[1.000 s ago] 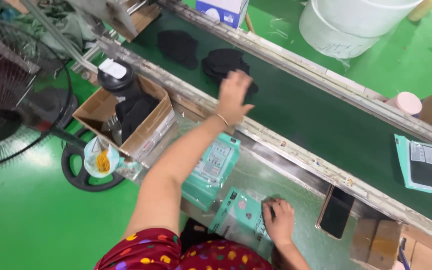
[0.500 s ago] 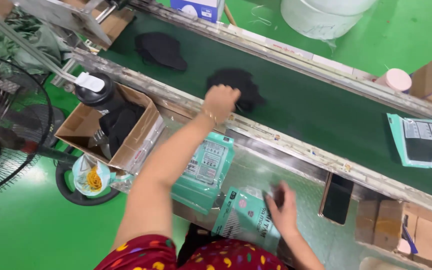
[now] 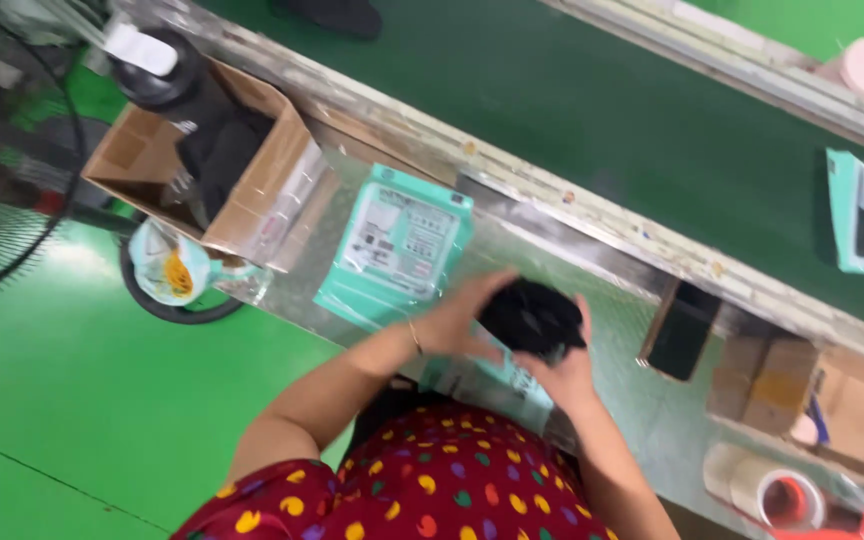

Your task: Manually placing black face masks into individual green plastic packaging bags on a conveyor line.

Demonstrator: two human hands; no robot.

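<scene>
Black cloth [image 3: 532, 316] clasped between both hands.

flat teal package [image 3: 397, 245] with white label on steel bench, open brown carton [image 3: 252, 170] beside it

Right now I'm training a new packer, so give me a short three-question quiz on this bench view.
1. True or false: both hands grip the black item.
2. What lies directly under the hands? A) a roll of tape B) a teal packet C) a fan
3. What stands in the cardboard box?

Key
1. True: the left hand and the right hand both hold it.
2. B, a teal packet; a second teal packet lies farther off.
3. A black bottle with a white cap.
</scene>
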